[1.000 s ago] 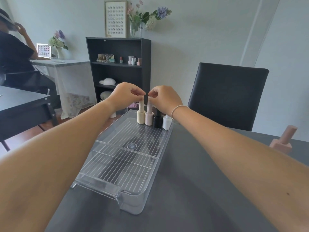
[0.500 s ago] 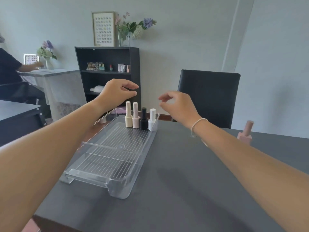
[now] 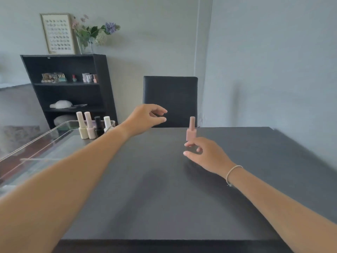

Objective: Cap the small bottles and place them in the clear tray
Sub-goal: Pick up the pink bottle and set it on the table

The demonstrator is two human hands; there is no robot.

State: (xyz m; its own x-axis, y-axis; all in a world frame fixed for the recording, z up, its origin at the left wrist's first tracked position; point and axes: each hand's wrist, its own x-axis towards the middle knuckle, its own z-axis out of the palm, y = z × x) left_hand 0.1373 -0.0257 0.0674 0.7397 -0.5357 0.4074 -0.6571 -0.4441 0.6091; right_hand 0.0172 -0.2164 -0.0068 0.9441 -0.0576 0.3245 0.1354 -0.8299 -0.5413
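A pink bottle (image 3: 191, 131) stood upright right of frame centre on the dark counter (image 3: 164, 189), its long axis vertical, cap uppermost. The right hand (image 3: 204, 154) hovered just below it, fingers loosely spread, seemingly not touching, though blur hinders certainty. The left hand (image 3: 145, 117) hung open above. Four capped bottles (image 3: 94, 127) stood upright in the clear tray (image 3: 36, 143) at mid-left.

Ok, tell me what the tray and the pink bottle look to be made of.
Clear tray: likely hard plastic, glossy; the floor shows through its walls and the rim catches light. Pink bottle: opaque with a matte look, no glints; coated glass or plastic, blur leaves it open.
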